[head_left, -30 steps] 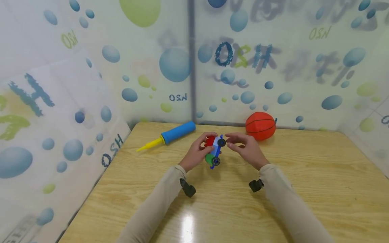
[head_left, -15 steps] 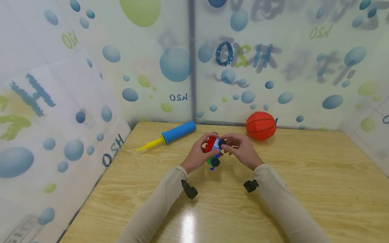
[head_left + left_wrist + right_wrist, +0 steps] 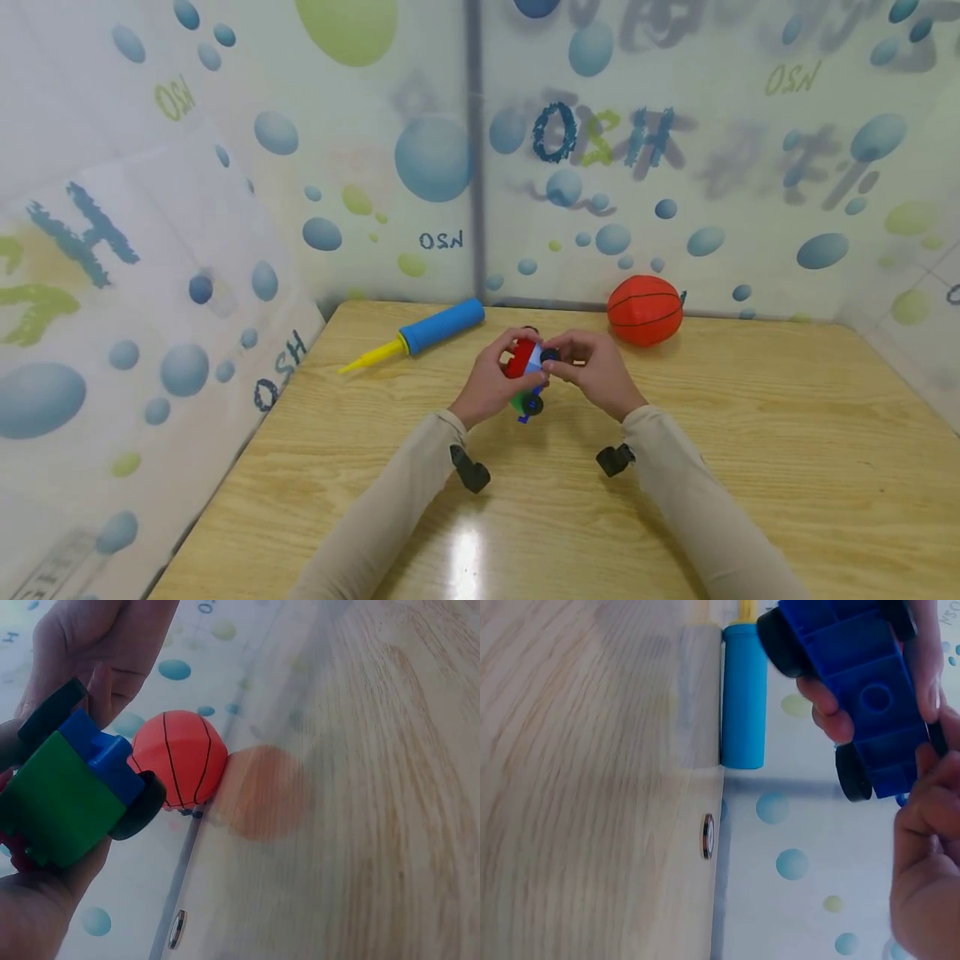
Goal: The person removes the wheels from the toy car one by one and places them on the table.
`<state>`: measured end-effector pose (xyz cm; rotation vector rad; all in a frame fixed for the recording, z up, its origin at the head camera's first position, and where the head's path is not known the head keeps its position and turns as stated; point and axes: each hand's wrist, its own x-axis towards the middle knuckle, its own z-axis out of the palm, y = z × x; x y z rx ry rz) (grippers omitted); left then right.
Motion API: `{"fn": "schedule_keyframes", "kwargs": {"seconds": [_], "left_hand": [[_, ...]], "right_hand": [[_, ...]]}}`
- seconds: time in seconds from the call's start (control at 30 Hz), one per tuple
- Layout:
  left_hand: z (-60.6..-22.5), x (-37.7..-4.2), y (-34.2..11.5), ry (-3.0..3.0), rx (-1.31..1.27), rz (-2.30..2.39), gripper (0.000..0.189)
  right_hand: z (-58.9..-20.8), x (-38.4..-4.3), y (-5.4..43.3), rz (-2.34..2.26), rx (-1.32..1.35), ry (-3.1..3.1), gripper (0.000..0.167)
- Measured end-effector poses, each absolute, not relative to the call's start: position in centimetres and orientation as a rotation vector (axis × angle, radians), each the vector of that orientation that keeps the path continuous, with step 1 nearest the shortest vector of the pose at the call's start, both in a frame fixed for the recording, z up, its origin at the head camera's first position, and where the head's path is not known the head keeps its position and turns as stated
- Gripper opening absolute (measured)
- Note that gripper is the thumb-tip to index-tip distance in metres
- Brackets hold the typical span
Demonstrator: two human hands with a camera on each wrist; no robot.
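Observation:
Above the table's middle, my left hand [image 3: 486, 385] grips a small toy car [image 3: 517, 360] built of red, green, white and blue parts. Its wheels are black. My right hand [image 3: 596, 377] pinches one wheel [image 3: 551, 356] between thumb and fingers on the car's right side. In the right wrist view, the blue underside [image 3: 874, 694] faces the camera, and left-hand fingertips [image 3: 832, 724] show at its edge. A green block [image 3: 64, 799] faces the left wrist camera. Fingers hide part of the red body and most of the pinched wheel in the right wrist view.
A blue hand pump [image 3: 442, 327] with a yellow nozzle lies at the back left of the wooden table [image 3: 787, 433]. Behind my right hand sits a red ball [image 3: 645, 311] with black lines, near the patterned back wall [image 3: 360, 125].
My right hand has moved left from beside the toy car and now pinches its wheel. The car has shifted very slightly toward me in my left hand. The pump and ball stay put.

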<state>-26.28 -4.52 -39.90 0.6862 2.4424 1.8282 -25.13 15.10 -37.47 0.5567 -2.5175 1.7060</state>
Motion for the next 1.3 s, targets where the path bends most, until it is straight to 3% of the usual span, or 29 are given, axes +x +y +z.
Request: {"fn": "schedule_keyframes", "kwargs": {"seconds": [0.87, 1.3], "left_hand": [[-39.1, -27.0, -4.5, 2.409, 0.681, 1.808, 0.043], [-38.2, -26.6, -5.5, 2.419, 0.566, 1.848, 0.043]], "right_hand": [[-37.7, -25.3, 14.8, 1.657, 0.708, -2.339, 0.017], [-36.7, -25.6, 16.0, 1.814, 0.668, -2.423, 0.038]]}}
